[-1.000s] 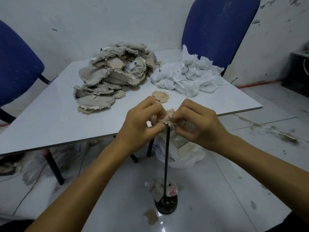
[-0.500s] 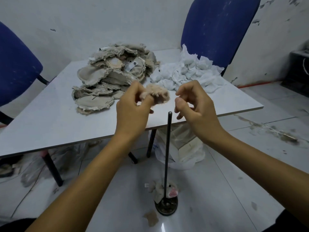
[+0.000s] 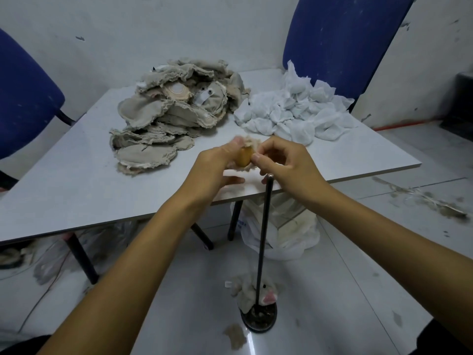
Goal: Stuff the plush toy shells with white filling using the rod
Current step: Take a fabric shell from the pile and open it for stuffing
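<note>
At the centre of the frame, over the near edge of the tabletop (image 3: 76, 175), both hands work one small tan shell (image 3: 246, 156). The left hand (image 3: 217, 166) has its fingers curled round the shell, thumb up by its fuzzy top edge; the right hand (image 3: 286, 162) pinches the shell's right side with thumb and fingertips. The motion blurs the shell, so its opening cannot be made out. Just below the hands the rod (image 3: 263, 231) stands upright, its top just beneath the right hand and apart from the shell, its foot in a round dark base (image 3: 259, 320) on the floor at lower centre. A grey plush toy (image 3: 252, 290) with a pink patch lies against the base. On the tabletop, upper centre, sits a heap of flat grey-beige shells (image 3: 174, 108); to its right, a pile of white filling bundles (image 3: 294, 111). Blue chairs (image 3: 340, 32) stand behind the tabletop at upper right and far left.
</note>
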`<state>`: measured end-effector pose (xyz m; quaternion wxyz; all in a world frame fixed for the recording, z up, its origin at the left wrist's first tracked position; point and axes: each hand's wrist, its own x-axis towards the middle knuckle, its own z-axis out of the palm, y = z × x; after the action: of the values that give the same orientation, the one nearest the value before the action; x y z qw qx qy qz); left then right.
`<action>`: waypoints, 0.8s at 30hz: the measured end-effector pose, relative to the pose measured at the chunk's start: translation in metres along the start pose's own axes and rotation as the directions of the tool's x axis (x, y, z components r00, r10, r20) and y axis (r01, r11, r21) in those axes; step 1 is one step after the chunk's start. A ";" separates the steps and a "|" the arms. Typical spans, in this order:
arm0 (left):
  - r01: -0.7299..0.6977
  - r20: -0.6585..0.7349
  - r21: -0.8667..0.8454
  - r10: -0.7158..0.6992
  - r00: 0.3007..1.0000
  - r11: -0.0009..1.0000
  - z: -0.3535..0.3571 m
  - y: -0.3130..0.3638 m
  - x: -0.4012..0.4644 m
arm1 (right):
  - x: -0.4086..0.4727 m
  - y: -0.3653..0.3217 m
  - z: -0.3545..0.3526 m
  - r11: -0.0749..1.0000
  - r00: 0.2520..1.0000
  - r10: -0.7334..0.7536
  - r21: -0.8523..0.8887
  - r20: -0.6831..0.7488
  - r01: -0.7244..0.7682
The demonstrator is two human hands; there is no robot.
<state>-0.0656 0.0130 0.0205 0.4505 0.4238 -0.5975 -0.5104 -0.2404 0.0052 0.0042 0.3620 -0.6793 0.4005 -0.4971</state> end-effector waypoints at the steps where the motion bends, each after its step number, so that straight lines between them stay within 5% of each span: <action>1: -0.057 -0.001 0.047 0.057 0.998 0.997 -0.003 -0.001 0.001 | 0.001 0.002 0.001 1.000 1.000 0.014 0.006 0.009 -0.014; 5: -0.109 -0.051 0.136 0.117 0.992 0.985 -0.011 -0.009 0.003 | 0.012 0.008 0.002 0.988 0.993 0.108 0.116 -0.046 -0.102; 7: -0.050 0.072 0.214 0.035 0.997 0.976 -0.010 -0.011 -0.001 | 0.022 0.014 0.001 0.986 0.991 0.047 -0.150 -0.123 -0.066; 9: -0.076 0.103 0.378 0.040 0.994 0.922 -0.010 -0.016 -0.004 | 0.031 0.021 0.002 0.829 0.999 0.032 -0.559 0.015 -0.018; 12: -0.139 0.044 0.498 0.135 0.990 0.856 -0.010 -0.021 -0.002 | 0.035 0.025 0.011 0.618 0.981 0.116 -0.784 0.155 0.051; 15: -0.125 -0.036 0.573 0.176 0.984 0.810 -0.012 -0.023 0.002 | 0.030 0.024 0.013 0.727 0.993 0.001 -0.682 0.118 0.080; 19: -0.142 0.002 0.752 0.212 0.977 0.644 -0.018 -0.029 0.005 | 0.019 0.016 -0.002 0.928 0.997 0.027 -0.374 0.077 0.004; 24: -0.253 -0.013 0.569 0.316 0.949 0.783 -0.012 -0.026 0.008 | 0.013 0.009 -0.009 0.996 0.995 0.091 -0.013 0.049 -0.090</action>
<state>-0.0547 -0.0007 -0.0037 0.4098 0.4688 -0.7523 -0.2152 -0.2481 -0.0117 0.0031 0.3903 -0.6747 0.4245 -0.4608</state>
